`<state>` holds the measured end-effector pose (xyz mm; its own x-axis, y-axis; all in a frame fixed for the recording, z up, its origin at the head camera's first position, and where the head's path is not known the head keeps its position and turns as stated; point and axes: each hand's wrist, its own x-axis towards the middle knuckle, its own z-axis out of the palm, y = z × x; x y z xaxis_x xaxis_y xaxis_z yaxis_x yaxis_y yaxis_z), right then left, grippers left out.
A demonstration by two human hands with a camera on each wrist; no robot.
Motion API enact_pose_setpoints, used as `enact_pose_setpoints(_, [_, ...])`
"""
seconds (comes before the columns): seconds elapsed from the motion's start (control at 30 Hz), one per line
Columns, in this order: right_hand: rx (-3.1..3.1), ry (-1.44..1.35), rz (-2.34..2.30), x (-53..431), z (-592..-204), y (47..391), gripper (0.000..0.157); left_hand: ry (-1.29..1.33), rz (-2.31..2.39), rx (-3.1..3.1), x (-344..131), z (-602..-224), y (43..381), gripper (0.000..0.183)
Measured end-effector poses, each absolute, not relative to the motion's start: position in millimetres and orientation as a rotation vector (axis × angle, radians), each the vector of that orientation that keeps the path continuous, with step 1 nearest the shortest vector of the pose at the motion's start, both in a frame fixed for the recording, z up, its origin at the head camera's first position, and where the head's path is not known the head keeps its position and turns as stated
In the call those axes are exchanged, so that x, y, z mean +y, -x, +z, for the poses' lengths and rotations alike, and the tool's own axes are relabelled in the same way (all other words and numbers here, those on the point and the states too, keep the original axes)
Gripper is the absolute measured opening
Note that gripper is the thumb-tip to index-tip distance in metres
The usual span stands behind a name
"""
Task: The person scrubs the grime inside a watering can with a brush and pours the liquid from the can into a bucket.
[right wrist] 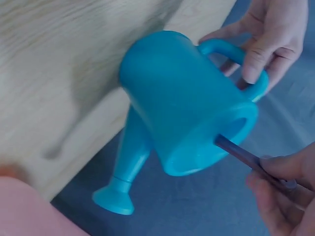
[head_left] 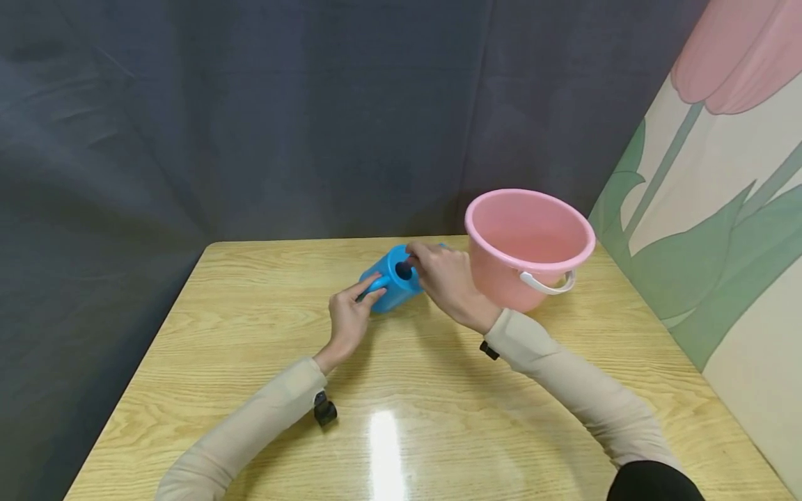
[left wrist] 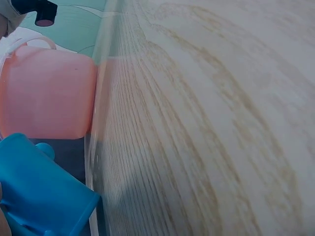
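A blue watering can (head_left: pixel 396 298) is held tilted above the table, its opening turned toward the right hand. My left hand (head_left: pixel 351 316) grips the can's handle; the right wrist view shows the left thumb and fingers around it. My right hand (head_left: pixel 447 278) pinches a slim, dark reddish-brown stick (right wrist: pixel 242 155) between thumb and fingers. The stick's far end passes into the can's opening, so its tip is hidden. In the right wrist view, the spout with its flared head (right wrist: pixel 115 199) points away from the handle.
A pink bucket (head_left: pixel 498 278) with a white handle (head_left: pixel 545 284) stands at the back right of the wooden table (head_left: pixel 250 334), close beside the right hand. Behind the table hangs a dark cloth (head_left: pixel 313 125). A wall with painted tulips (head_left: pixel 708 243) borders the right side.
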<state>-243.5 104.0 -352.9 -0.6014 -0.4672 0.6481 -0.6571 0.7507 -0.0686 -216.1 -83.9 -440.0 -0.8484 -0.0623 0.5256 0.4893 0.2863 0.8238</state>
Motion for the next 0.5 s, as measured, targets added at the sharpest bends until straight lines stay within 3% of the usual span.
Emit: enact_pose_setpoints(0.5, [-2.333,-0.879,0.425,97.4,-368.7,256.5,0.009,0.366,-1.598,-2.123,-86.4,-440.8,215.6,0.032])
